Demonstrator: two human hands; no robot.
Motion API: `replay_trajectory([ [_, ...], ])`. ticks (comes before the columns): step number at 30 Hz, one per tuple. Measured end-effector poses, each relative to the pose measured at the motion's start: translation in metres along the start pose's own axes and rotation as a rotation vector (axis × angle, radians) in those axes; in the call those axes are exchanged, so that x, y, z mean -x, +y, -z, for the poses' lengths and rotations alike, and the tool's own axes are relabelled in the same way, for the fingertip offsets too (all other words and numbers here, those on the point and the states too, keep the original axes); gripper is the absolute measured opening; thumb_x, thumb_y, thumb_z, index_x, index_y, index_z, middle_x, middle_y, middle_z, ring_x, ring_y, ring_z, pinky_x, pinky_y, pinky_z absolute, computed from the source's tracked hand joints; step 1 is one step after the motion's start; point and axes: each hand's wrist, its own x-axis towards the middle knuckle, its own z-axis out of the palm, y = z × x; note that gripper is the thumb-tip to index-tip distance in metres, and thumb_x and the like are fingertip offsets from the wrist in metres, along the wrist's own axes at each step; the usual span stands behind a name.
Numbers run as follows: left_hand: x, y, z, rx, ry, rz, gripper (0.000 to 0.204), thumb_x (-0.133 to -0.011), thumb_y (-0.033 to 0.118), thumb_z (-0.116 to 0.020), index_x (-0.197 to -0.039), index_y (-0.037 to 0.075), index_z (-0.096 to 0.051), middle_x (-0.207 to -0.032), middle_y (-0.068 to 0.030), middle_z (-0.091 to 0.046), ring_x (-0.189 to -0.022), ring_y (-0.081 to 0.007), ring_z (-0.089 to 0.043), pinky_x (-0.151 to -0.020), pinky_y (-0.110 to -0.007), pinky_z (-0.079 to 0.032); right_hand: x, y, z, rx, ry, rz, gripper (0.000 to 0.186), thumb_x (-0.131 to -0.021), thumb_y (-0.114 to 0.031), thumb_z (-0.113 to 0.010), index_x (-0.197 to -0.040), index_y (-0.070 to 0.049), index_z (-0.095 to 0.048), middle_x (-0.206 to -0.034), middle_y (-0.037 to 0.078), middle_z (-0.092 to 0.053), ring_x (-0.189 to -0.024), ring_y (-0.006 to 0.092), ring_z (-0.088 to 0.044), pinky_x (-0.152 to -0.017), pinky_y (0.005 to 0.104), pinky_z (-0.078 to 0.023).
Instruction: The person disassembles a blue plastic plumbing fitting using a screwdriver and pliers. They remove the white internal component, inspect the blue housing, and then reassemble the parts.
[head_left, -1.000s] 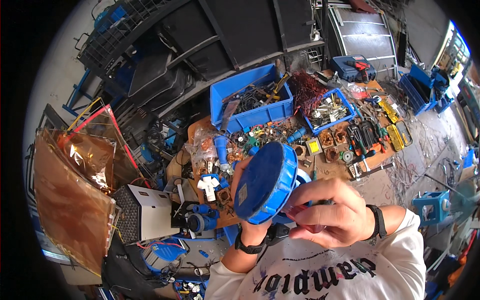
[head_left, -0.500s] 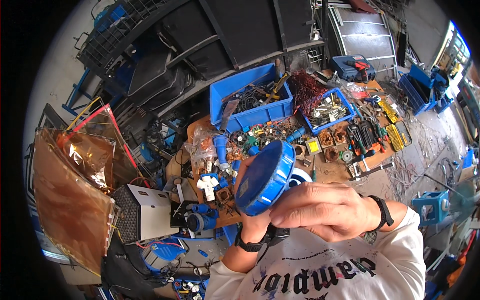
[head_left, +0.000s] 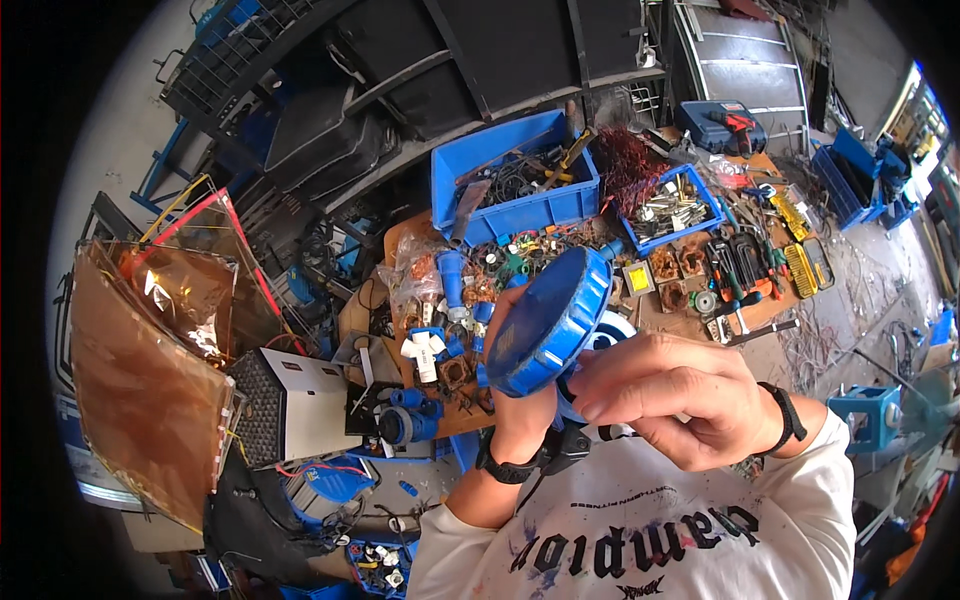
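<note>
My left hand is closed around a blue industrial socket, held up over the near side of the bench. Its round ribbed lid faces me and hides most of my left fingers. Behind the lid shows a white ring at the socket's mouth. My right hand is bent in from the right with its fingers curled, the tips pinched close against the socket's lower right side. What lies between those fingertips is hidden. A black part sits just below, by my left wrist.
The wooden bench carries a large blue crate of cables, a smaller blue tray of metal parts, hand tools, and a yellow bit case. Blue connectors lie at left, near a white-topped box and brown sheeting.
The view has shifted slightly, so the bench appears further right. The socket is still held up in my left hand. My right fingers have drawn a little down and away from the white ring.
</note>
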Motion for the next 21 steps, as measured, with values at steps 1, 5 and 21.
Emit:
replay_trajectory([
  [1, 0.001, -0.002, 0.000, 0.041, 0.009, 0.024, 0.030, -0.091, 0.003, -0.061, -0.120, 0.001, -0.052, -0.108, -0.0054, -0.065, -0.098, -0.0110, -0.060, -0.086, -0.025, -0.049, 0.000, 0.000, 0.001, -0.032, -0.020, -0.019, 0.034, -0.081, 0.002, -0.073, -0.113, 0.000, -0.062, -0.101, 0.018, -0.067, -0.104, 0.0313, -0.066, -0.088, 0.0424, -0.055],
  [5, 0.000, 0.000, -0.004, 0.079, 0.048, 0.016, 0.031, -0.089, 0.023, -0.067, -0.109, 0.001, -0.056, -0.097, -0.0053, -0.059, -0.088, -0.0138, -0.061, -0.078, -0.028, -0.051, -0.004, -0.003, -0.002, 0.172, 0.049, 0.047, 0.037, -0.077, -0.016, -0.082, -0.109, -0.005, -0.067, -0.102, 0.014, -0.065, -0.092, 0.0279, -0.066, -0.080, 0.0372, -0.054],
  [21, -0.001, -0.001, -0.003, 0.029, 0.094, 0.020, 0.017, -0.096, 0.010, -0.057, -0.110, 0.002, -0.055, -0.095, -0.0062, -0.062, -0.089, -0.0131, -0.061, -0.082, -0.028, -0.051, -0.006, 0.001, -0.006, 0.152, 0.154, 0.076, 0.038, -0.076, 0.000, -0.077, -0.112, -0.004, -0.064, -0.096, 0.012, -0.062, -0.085, 0.0263, -0.063, -0.075, 0.0344, -0.052],
])
